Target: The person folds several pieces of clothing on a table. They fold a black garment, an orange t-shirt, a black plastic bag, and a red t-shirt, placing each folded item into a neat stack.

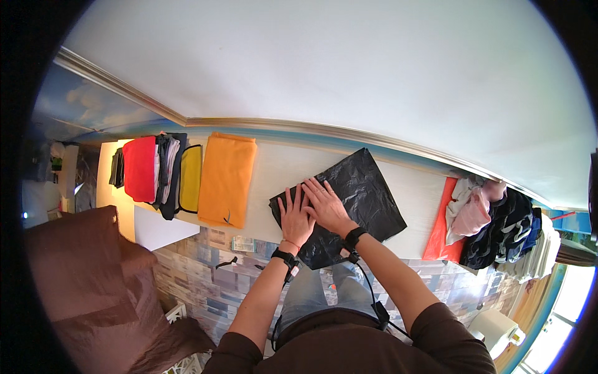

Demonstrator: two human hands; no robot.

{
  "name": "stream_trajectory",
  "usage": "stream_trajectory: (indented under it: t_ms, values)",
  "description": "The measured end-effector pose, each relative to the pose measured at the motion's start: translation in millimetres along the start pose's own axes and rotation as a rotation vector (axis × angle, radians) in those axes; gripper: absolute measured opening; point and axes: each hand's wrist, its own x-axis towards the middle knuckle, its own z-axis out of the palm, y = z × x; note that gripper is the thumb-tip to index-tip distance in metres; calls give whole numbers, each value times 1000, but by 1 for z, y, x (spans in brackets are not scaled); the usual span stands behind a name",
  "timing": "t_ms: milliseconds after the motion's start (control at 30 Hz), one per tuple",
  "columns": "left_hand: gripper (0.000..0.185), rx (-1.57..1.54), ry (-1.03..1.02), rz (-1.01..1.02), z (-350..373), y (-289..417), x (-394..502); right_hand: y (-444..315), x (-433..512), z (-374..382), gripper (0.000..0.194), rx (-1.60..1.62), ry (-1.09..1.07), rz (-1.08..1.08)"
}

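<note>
A black plastic bag, flat and somewhat wrinkled, lies at an angle on the white tabletop in front of me. My left hand rests palm down on the bag's left part, fingers spread a little. Right beside it, my right hand also presses flat on the bag, its thumb side touching or overlapping my left hand. Neither hand grips anything. Left of the bag lies a folded orange cloth, with a yellow cloth edged in black next to it.
Folded clothes with a red one stand at the table's left end. To the right are a red plastic bag, a pink garment and piled dark and white clothes. A brown cover drapes something at lower left. A wall borders the far edge.
</note>
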Motion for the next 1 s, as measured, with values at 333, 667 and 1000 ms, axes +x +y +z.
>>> stream_trajectory:
  t_ms: [333,667,1000]
  values:
    - [72,37,-35,2,-9,0,2,101,-7,-32,74,-238,102,360]
    - [74,99,-12,-96,-3,9,0,43,-64,-22,79,0,269,227]
    - [73,153,-42,-300,11,41,-33,55,-121,-7,74,-112,157,402]
